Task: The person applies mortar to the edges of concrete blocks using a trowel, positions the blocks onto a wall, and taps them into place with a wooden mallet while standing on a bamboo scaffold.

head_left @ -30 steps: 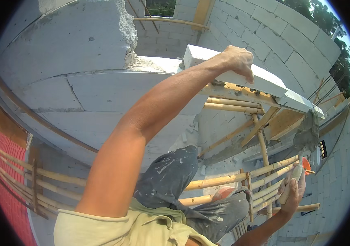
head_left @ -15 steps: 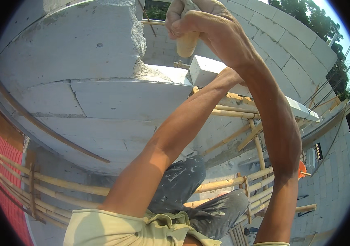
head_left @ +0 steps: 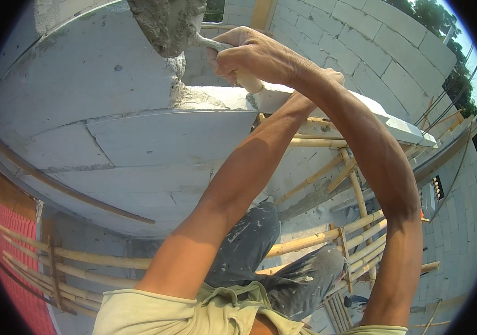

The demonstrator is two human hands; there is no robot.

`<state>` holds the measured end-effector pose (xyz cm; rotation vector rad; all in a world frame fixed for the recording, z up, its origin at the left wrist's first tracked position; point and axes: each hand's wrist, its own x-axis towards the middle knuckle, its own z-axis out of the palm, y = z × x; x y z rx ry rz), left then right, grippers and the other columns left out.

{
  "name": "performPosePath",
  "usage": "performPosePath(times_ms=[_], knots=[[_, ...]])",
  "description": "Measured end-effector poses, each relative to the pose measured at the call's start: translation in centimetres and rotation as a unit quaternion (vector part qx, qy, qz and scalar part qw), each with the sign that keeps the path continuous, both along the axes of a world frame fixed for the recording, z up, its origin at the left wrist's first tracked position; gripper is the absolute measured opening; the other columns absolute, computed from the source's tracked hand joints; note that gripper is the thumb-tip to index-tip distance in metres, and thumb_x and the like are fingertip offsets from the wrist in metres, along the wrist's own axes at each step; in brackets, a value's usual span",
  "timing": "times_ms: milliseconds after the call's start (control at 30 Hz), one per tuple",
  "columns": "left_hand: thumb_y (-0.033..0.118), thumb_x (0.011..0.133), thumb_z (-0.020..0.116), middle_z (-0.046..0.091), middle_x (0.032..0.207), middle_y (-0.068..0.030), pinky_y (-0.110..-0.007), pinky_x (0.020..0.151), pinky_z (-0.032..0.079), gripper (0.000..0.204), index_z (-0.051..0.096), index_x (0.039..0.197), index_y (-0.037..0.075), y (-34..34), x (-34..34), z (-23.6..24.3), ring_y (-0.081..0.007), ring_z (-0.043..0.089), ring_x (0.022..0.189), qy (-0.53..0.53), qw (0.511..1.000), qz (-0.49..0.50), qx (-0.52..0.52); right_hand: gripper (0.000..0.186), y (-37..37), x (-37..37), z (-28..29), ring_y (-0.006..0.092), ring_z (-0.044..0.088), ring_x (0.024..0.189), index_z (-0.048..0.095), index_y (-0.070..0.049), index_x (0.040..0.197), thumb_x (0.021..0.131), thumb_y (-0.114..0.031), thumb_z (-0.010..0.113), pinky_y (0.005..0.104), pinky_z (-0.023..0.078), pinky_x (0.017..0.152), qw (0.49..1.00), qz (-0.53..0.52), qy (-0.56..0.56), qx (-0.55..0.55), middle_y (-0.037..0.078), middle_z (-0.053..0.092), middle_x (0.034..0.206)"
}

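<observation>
My right hand (head_left: 252, 58) is wrapped round the pale handle of a trowel (head_left: 168, 25). Grey mortar coats the trowel's blade, which hangs in front of the broken upper end of a large white wall block (head_left: 87, 61). My left arm passes beneath the right forearm. Only a bit of my left hand (head_left: 334, 76) shows past that forearm, by a white block (head_left: 272, 98) on the wall top; its fingers are mostly hidden. Between the large block and this one lies a rough, pale ledge (head_left: 213, 97) of the wall.
Bamboo poles (head_left: 101, 259) run across below me, with upright bamboo props (head_left: 355, 181) under the ledge's right end. A brown strip (head_left: 62, 176) curves along the left wall. Red sheeting (head_left: 15, 259) stands at lower left. Another block wall (head_left: 361, 44) rises behind.
My right hand has come down and slightly left, and the trowel's mortar-covered blade has come into view. More of my left hand shows past the right forearm.
</observation>
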<state>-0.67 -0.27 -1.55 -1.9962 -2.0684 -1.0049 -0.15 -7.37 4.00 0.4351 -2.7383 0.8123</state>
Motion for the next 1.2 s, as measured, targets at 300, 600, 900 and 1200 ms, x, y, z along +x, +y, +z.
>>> performPosePath(times_ms=[300,600,900,1200], knots=[[0.031,0.088,0.073,0.064,0.086,-0.0104,-0.041,0.076,0.042,0.03,0.06,0.09,0.004,1.1,-2.1,-3.1,-0.0237,0.055,0.086,-0.01,0.995,0.022,0.092,0.056,3.6,-3.8,-0.3,0.0251,0.061,0.126,0.05,-0.003,0.15,0.112,-0.043,0.042,0.0403,0.044,0.114,0.975,0.074,-0.048,-0.203,0.015,0.066,0.135],[0.044,0.087,0.077,0.067,0.117,-0.0096,-0.043,0.096,0.045,0.045,0.062,0.11,0.008,0.3,0.7,-3.4,-0.0242,0.059,0.112,-0.121,0.984,-0.004,0.133,0.021,5.4,0.7,1.9,0.0216,0.057,0.075,0.057,-0.007,0.076,0.09,-0.022,0.056,0.0427,0.051,0.081,0.938,0.088,0.093,-0.323,0.008,0.055,0.073],[0.05,0.078,0.079,0.07,0.115,-0.0175,-0.041,0.088,0.054,0.06,0.066,0.114,0.003,2.5,0.1,-4.3,-0.0285,0.066,0.105,-0.085,0.988,-0.006,0.132,0.021,8.8,2.4,1.9,0.022,0.061,0.077,0.058,-0.005,0.089,0.096,-0.025,0.059,0.0417,0.055,0.08,0.919,0.069,0.13,-0.366,0.008,0.057,0.075],[0.054,0.063,0.087,0.075,0.093,-0.0179,-0.041,0.081,0.058,0.068,0.078,0.099,-0.003,0.9,0.4,-1.1,-0.028,0.072,0.09,0.013,0.991,0.083,-0.101,0.023,23.0,10.8,5.9,0.0239,0.064,0.076,0.06,-0.001,0.088,0.095,-0.024,0.063,0.0423,0.055,0.072,0.877,-0.169,0.276,-0.355,0.01,0.061,0.077]])
